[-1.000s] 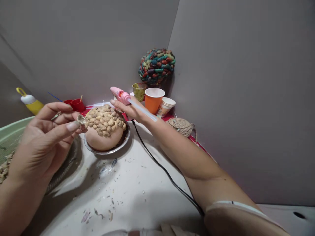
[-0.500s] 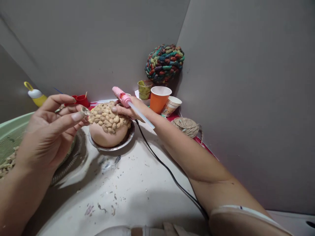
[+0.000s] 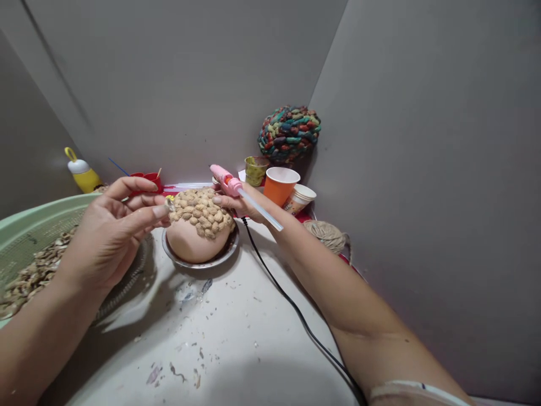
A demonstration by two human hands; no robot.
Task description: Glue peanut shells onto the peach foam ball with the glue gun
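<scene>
A round pinkish balloon-like form (image 3: 196, 241) sits in a shallow metal dish (image 3: 198, 266), its upper part covered with peanut shells (image 3: 198, 210). At its upper left, my left hand (image 3: 103, 234) pinches a piece of peanut shell (image 3: 170, 205) between thumb and fingertips. Whether that piece touches the form is unclear. My right hand (image 3: 239, 203) grips a pink hot glue gun (image 3: 224, 177) on the far right side, its thumb against the shells. A clear glue stick (image 3: 262, 210) sticks out of the gun's rear toward me; its nozzle is hidden.
A green basket (image 3: 25, 217) of shells stands left, partly behind my left arm. Behind are a yellow bottle (image 3: 87, 179), red pots (image 3: 153, 181), an orange paper cup (image 3: 279, 186), a stained cup (image 3: 256, 171) and a colourful shell-covered ball (image 3: 289, 134). Twine (image 3: 327, 235) and a black cord (image 3: 291, 299) lie right.
The whole view has shifted, so things appear lower and further right. More of the basket's shells show. Both hands keep their holds, close to the form.
</scene>
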